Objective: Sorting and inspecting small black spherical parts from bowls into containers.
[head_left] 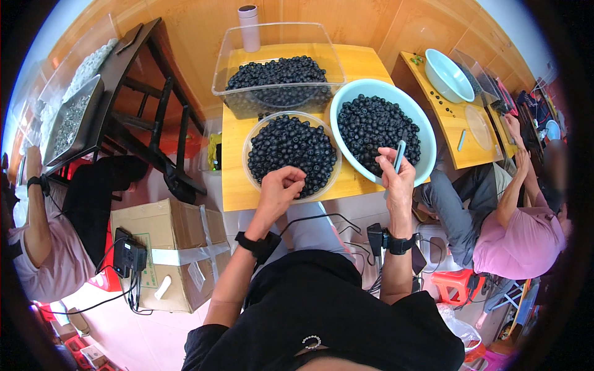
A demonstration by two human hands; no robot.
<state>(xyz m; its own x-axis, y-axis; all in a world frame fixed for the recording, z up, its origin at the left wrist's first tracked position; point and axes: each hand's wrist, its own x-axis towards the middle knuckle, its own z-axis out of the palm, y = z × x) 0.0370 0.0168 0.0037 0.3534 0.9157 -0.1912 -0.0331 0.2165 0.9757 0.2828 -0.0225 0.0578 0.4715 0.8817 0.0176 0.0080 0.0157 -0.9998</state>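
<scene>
My left hand (281,190) hangs over the near edge of a round clear tub (246,154) full of small dark round beads (291,148). Its fingertips are pinched together; whatever they hold is hidden. My right hand (397,176) is closed around a slim light-blue tool (400,154), held upright at the near rim of a pale blue basin (427,148). The tool's exact kind cannot be made out. More dark beads lie in the basin, which sits tilted on the table. Behind the tub stands a clear rectangular bin (278,105) partly filled with similar beads.
All containers rest on a yellow wooden table (238,198). A pink flask (249,29) stands behind the bin. At left are a taped cardboard box (185,247) and a dark wooden stand (164,117). People sit on both sides; the right one's table (461,157) holds another basin (448,74).
</scene>
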